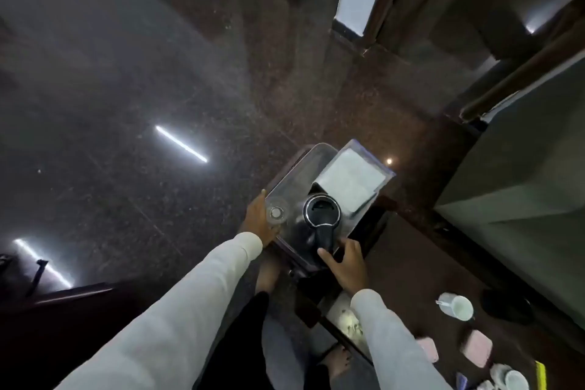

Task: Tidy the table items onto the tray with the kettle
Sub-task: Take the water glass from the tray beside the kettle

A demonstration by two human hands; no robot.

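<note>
I hold a dark rectangular tray (296,165) out in front of me above the floor. On it stand a black kettle (321,212) with its lid open, a clear glass (277,212) and a folded white cloth (349,182). My left hand (258,222) grips the tray's left edge beside the glass. My right hand (346,266) grips the tray's near edge just under the kettle's handle. Behind it, on the dark table, stand a white mug (457,305), two pink packets (476,348) and white cups (509,378).
A dark wooden table (418,263) runs along my right side, with a grey cabinet (519,187) beyond it. The polished dark floor (126,104) spreads to the left and ahead. My bare feet (337,361) show below the tray. A dark bench edge (72,294) lies at lower left.
</note>
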